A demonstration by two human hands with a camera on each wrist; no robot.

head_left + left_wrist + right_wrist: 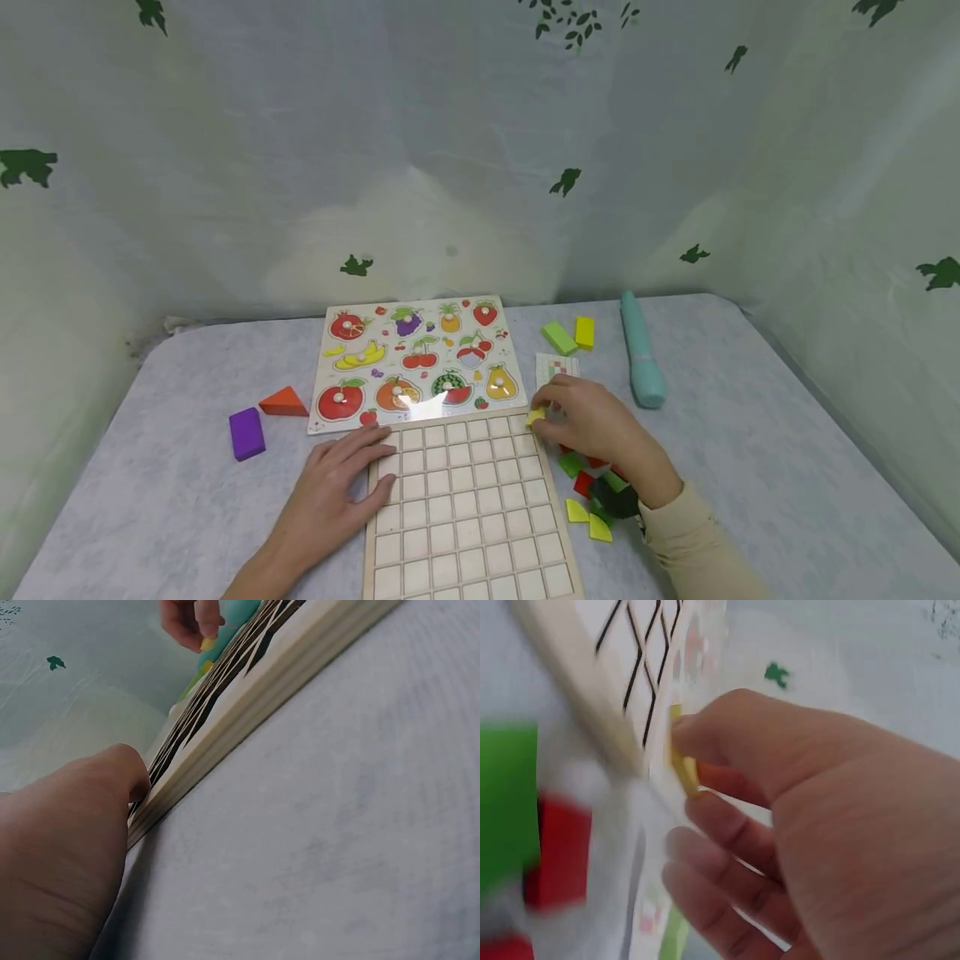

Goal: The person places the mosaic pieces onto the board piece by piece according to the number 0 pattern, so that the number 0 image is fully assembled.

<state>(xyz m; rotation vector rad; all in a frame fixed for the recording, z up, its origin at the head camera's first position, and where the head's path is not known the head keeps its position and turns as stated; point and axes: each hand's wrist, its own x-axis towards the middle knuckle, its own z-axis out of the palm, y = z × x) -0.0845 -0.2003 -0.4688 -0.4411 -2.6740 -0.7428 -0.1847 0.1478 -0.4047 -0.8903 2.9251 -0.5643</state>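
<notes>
Head view: visible grid squares bare, one yellow tile pinched at the far right corner

The grid board (465, 503) lies flat on the worktop (187, 517), its near edge cut off by the frame. The left hand (341, 479) rests along its left edge with fingers spread and reaching onto the top face; it grips no piece. The right hand (588, 421) holds a yellow tile (537, 415) in a narrow pinch between thumb and fingers, at the board's far right corner. Whether that tile touches the board, I cannot tell.

As far as the pictures show, the work looks barely begun: every square in sight lacks a piece, apart from the corner that the right hand partly hides. Left over are the loose pieces just beside the board's right edge, among them green tiles (572, 464), red tiles (583, 483) and two more yellow tiles (577, 511); the forearm covers some, so their count is unclear.

A printed card (555, 364) lies just beyond the right hand, partly covered by it. Behind the grid board sits a fruit puzzle board (393, 368), its fruit pieces apparently all in place.
</notes>
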